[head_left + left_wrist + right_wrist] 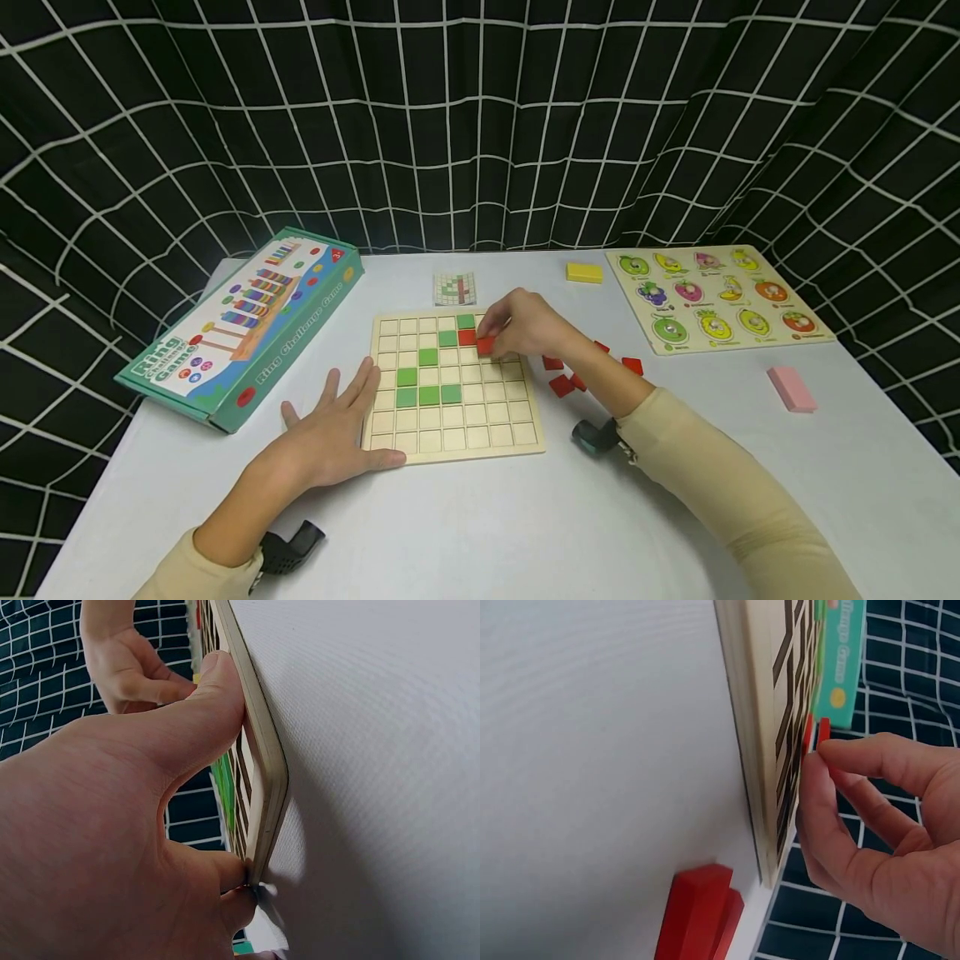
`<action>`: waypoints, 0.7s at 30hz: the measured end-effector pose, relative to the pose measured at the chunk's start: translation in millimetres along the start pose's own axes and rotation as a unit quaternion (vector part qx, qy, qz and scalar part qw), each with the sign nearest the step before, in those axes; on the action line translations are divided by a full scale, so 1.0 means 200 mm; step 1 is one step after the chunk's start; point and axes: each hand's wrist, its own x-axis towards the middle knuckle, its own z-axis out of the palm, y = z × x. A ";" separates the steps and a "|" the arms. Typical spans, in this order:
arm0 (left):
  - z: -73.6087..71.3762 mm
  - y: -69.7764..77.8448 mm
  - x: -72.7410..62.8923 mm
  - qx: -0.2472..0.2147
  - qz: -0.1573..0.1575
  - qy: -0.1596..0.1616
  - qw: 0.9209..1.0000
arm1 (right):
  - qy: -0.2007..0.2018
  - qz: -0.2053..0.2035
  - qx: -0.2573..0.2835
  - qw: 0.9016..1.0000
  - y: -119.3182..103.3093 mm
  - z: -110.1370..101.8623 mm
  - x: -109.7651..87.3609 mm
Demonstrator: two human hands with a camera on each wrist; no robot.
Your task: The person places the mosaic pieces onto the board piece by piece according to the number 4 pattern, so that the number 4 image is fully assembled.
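Observation:
A wooden grid board (495, 433) lies on the table, with several green tiles (428, 357) and a red tile (467, 337) in its squares. Between thumb and fingertips my right hand (525, 325) pinches another red tile (486, 344), tilted over the board's upper right; the right wrist view shows this tile (824, 729) near the board's surface. My left hand (330, 442) rests against the board's left edge with its fingers spread. Its thumb (214, 686) lies on the board's front margin. Loose red tiles (561, 385) lie right of the board, partly hidden by my right forearm.
Behind the board is a small pattern card (454, 289). A green game box (247, 325) stands left. A yellow block (584, 272), a fruit puzzle board (720, 300) and a pink block (792, 389) are on the right. A black gridded curtain (480, 125) surrounds the table.

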 end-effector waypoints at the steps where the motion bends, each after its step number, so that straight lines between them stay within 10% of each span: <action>1: 0.00 0.00 0.00 0.000 0.000 0.000 1.000 | -0.001 -0.001 -0.001 1.000 -0.01 0.00 0.00; 21: 0.00 0.00 0.00 0.004 0.000 -0.002 1.000 | -0.025 -0.037 -0.042 0.998 -0.07 0.06 0.04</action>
